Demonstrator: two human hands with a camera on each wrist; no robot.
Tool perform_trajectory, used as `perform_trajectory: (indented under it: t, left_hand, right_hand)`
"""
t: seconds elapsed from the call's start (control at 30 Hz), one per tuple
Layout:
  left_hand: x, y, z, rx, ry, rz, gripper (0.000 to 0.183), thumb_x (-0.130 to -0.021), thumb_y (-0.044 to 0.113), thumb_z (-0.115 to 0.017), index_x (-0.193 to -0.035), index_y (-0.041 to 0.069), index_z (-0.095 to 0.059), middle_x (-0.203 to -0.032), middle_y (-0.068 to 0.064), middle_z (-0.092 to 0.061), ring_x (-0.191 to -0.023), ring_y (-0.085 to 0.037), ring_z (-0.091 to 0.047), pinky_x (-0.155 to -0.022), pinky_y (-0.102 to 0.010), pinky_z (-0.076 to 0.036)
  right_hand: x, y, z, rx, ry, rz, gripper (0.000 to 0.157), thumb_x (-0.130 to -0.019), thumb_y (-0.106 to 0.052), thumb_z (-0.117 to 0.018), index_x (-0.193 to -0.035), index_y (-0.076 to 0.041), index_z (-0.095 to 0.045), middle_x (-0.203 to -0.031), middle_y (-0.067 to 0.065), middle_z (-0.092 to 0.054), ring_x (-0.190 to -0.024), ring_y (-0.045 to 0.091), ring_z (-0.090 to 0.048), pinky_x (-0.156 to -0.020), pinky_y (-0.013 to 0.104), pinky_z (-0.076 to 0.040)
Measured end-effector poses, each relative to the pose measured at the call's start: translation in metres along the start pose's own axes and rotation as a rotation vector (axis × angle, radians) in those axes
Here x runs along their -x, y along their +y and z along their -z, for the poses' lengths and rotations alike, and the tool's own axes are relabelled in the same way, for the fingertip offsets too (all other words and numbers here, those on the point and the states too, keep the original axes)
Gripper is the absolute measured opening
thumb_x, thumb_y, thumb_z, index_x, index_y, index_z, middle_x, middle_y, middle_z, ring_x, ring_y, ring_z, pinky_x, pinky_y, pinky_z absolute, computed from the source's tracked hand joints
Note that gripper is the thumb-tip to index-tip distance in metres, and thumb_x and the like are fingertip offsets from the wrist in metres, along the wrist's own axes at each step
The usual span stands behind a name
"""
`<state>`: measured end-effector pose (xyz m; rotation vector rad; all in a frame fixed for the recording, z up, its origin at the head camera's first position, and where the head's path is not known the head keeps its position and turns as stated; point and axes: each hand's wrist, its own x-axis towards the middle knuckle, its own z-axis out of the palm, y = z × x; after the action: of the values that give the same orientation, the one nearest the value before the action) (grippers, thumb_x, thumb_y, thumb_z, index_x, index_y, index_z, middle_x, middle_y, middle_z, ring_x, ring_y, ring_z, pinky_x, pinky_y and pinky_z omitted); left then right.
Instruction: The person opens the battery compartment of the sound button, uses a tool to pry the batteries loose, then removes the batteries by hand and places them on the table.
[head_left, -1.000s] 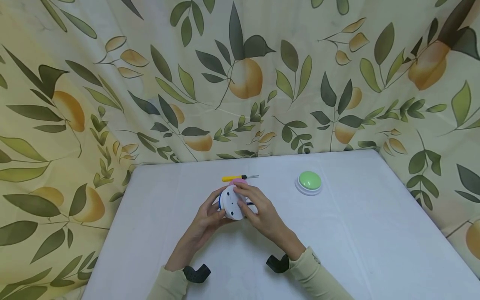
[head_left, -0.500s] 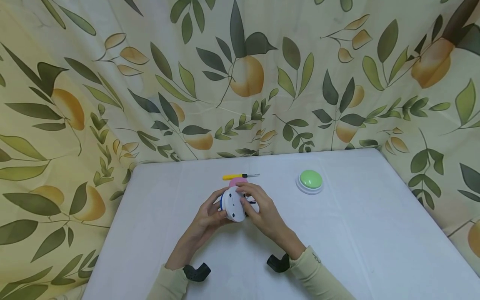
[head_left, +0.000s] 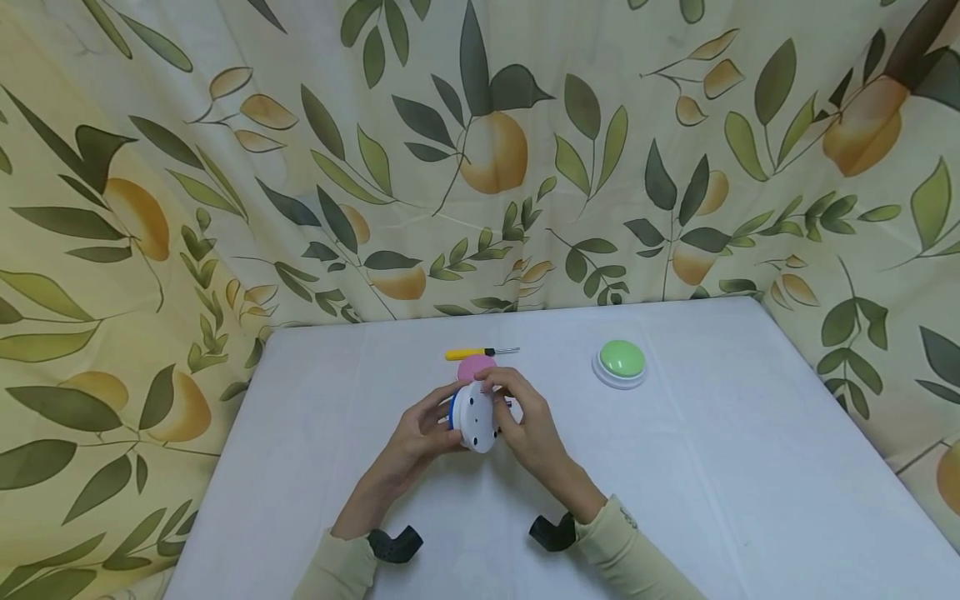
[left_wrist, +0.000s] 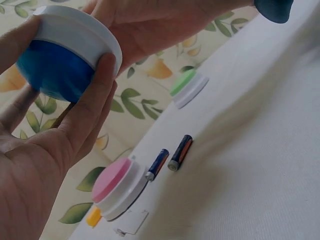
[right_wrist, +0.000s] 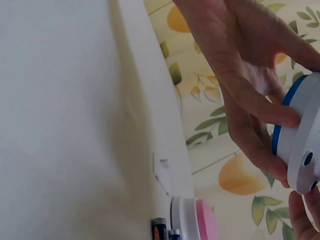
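Note:
A round white push button with a blue dome (left_wrist: 57, 67) is held above the table, its flat white base facing the head camera. My left hand (head_left: 422, 427) grips it by the side, fingers spread around the white rim and dome. Thumb and bent fingers of my right hand (head_left: 531, 421) hold the far edge of the base, where small dark holes show. In the right wrist view only some right fingertips (right_wrist: 300, 215) show, low at the base's edge. The palm side of the right hand is hidden in the head view.
Behind the hands lie a pink-domed push button (left_wrist: 112, 180) and a yellow-handled screwdriver (head_left: 468, 354). Two batteries (left_wrist: 158, 164) and a small white cover piece (left_wrist: 134, 221) lie by the pink one. A green-domed push button (head_left: 622, 360) stands right of them, before a patterned curtain (head_left: 480, 167).
The blue-domed button has shifted slightly right and toward me, its base turning more to the right. Both hands move with it, and more of the pink dome shows behind.

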<state>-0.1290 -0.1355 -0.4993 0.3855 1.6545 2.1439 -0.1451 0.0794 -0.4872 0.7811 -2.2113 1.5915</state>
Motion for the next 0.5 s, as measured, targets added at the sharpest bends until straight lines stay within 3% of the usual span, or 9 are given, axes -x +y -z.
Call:
perform_trajectory:
  t: [0.27, 0.5]
  left_hand:
    - [-0.001, 0.0, -0.005, -0.049, 0.002, -0.015, 0.076, -0.092, 0.026, -0.081, -0.157, 0.019, -0.042, -0.162, -0.017, -0.04, -0.142, -0.036, -0.051, -0.1, -0.036, -0.058]
    - [0.0, 0.001, -0.007, -0.142, 0.066, -0.047, 0.073, -0.09, 0.02, -0.082, -0.153, 0.021, -0.044, -0.161, -0.012, -0.041, -0.142, -0.037, -0.052, -0.106, -0.036, -0.056]
  right_hand:
    - [-0.001, 0.0, 0.008, -0.009, -0.034, -0.025, 0.024, -0.101, 0.009, -0.055, -0.11, -0.013, -0.061, -0.128, 0.005, -0.069, -0.119, 0.02, -0.064, -0.098, 0.027, -0.054]
    - [-0.003, -0.006, 0.014, -0.009, -0.069, -0.06, 0.023, -0.102, 0.003, -0.058, -0.116, -0.014, -0.066, -0.132, 0.006, -0.067, -0.126, 0.024, -0.062, -0.097, 0.031, -0.056]
